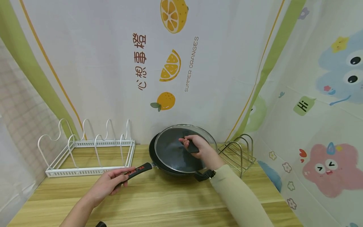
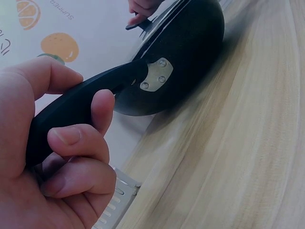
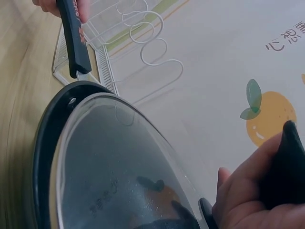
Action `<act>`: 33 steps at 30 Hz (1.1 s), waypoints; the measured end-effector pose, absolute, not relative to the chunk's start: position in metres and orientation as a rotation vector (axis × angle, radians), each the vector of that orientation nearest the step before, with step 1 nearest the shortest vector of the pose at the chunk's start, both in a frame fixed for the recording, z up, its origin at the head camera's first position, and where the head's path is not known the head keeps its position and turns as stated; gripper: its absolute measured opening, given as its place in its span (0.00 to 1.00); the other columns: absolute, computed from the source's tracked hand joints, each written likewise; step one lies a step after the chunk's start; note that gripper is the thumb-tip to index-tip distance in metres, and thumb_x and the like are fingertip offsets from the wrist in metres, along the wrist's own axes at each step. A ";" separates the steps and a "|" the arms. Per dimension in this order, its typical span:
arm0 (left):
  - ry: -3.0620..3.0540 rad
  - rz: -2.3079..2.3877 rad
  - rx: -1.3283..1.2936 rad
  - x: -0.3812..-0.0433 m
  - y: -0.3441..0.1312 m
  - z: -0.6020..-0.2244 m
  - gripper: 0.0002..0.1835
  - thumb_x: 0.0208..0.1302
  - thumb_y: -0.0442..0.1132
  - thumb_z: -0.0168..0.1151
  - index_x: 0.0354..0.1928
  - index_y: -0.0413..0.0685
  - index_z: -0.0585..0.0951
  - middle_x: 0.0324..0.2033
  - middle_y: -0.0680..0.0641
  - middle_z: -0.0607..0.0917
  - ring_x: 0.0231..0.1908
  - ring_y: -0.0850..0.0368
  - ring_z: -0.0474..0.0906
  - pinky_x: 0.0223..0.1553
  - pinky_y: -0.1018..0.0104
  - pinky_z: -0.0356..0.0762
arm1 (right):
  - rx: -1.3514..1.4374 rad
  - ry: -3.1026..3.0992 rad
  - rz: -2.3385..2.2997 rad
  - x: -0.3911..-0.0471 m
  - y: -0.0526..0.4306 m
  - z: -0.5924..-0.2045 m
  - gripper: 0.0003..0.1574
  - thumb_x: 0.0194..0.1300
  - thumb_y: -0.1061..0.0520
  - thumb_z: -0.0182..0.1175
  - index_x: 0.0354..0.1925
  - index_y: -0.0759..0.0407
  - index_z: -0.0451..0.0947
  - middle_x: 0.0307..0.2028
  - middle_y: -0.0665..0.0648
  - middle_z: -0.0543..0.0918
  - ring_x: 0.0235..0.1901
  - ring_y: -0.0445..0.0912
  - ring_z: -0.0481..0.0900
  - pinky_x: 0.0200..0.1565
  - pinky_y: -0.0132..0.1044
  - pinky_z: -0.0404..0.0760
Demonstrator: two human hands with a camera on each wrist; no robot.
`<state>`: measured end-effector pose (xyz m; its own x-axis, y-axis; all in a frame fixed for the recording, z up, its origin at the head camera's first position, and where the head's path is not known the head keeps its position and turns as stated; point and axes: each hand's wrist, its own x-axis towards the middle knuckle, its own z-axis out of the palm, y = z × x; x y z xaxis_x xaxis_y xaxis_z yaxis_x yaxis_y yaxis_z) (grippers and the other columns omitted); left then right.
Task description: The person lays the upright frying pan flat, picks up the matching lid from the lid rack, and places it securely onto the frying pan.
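My left hand [image 1: 106, 186] holds the long black handle [image 1: 141, 170] of a dark wok [image 1: 152, 154], fingers curled round it in the left wrist view. The wok stands on the wooden table against the back curtain. A glass lid [image 1: 170, 154] with a clear rim lies over it, shifted to the right so that a crescent of the wok's inside shows on the left. My right hand [image 1: 200, 147] grips the lid's black knob [image 1: 193, 147]. Below the right forearm, a short black side handle [image 1: 202, 176] sticks out from the wok.
A white rack [image 1: 85, 171] with tall curved wire dividers stands at the left. Behind my right forearm is a metal wire rack [image 1: 241, 159]. A small black object [image 1: 100, 224] pokes in at the bottom edge. Printed curtains enclose the wooden table [image 1: 158, 205].
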<state>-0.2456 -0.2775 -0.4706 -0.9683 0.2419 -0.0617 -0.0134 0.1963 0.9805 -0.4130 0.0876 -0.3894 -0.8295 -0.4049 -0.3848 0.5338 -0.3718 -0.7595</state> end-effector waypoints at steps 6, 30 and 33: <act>2.271 1.863 0.220 -0.245 -0.278 -0.471 0.27 0.83 0.41 0.59 0.78 0.41 0.75 0.32 0.50 0.85 0.19 0.64 0.64 0.21 0.72 0.61 | 0.190 1.289 -2.214 -0.414 0.080 -0.389 0.28 0.89 0.59 0.42 0.75 0.76 0.64 0.43 0.56 0.74 0.19 0.32 0.70 0.23 0.19 0.73; 2.263 1.860 0.220 -0.247 -0.278 -0.473 0.27 0.84 0.42 0.59 0.79 0.43 0.74 0.33 0.50 0.85 0.19 0.64 0.64 0.20 0.72 0.61 | 0.210 1.266 -2.200 -0.415 0.066 -0.395 0.15 0.88 0.61 0.43 0.57 0.72 0.70 0.30 0.52 0.74 0.18 0.33 0.70 0.22 0.20 0.73; 2.262 1.861 0.221 -0.246 -0.278 -0.472 0.27 0.84 0.42 0.59 0.79 0.43 0.74 0.33 0.50 0.84 0.19 0.64 0.64 0.20 0.72 0.61 | 0.205 1.269 -2.196 -0.416 0.065 -0.396 0.16 0.88 0.61 0.43 0.60 0.73 0.69 0.30 0.52 0.74 0.18 0.33 0.70 0.23 0.19 0.73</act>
<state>-0.2464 -0.2781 -0.4722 -0.9681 0.2429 -0.0620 -0.0140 0.1946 0.9808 -0.4162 0.0649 -0.3961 -0.8152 -0.4119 -0.4073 0.5585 -0.3726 -0.7411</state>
